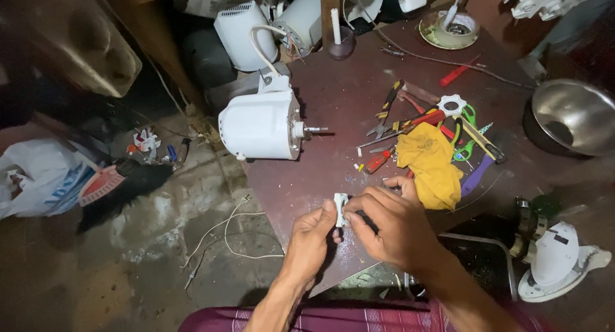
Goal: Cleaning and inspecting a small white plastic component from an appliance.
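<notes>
Pinching small white plastic part (pixel 341 209) between both hands' fingers (pixel 330 211), left hand (pixel 309 236), right hand (pixel 389 223).

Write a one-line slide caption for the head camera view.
Both hands, left and right, hold a small white plastic part over a dark tabletop beside a white fan motor and scattered tools.

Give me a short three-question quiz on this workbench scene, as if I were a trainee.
1. True or false: both hands, the left hand and the right hand, pinch the small white plastic part.
2. What lies right of the right hand? A) crumpled yellow cloth B) blue towel C) green sponge
3. Which way does the metal shaft of the white plastic motor housing point in the picture?

Key: 1 true. 2 A. 3 Rightward, toward the pile of hand tools.
</notes>
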